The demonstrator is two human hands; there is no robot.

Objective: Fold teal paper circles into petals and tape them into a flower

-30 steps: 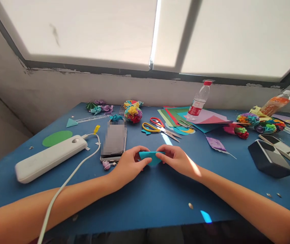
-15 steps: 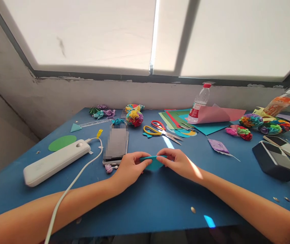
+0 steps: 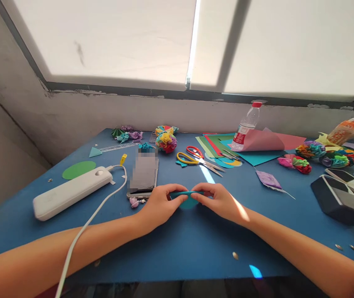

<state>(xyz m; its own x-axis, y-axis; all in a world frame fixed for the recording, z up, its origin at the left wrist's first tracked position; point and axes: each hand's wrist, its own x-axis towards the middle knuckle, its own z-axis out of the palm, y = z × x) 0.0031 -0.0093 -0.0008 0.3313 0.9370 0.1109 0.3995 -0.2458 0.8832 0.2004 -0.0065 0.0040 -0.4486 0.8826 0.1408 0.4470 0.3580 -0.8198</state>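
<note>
Both forearms are stretched forward from the near corners of the view, and the hands are brought together at the middle. The left hand is held palm down, knuckles up, with fingers curled and the thumb pinched against them. The right hand is mirrored opposite, its fingertips pinched shut and nearly touching the left's.

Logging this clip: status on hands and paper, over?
Left hand and right hand both pinching the folded teal paper over the blue table. Phone just left of it; scissors behind, clear.
</note>
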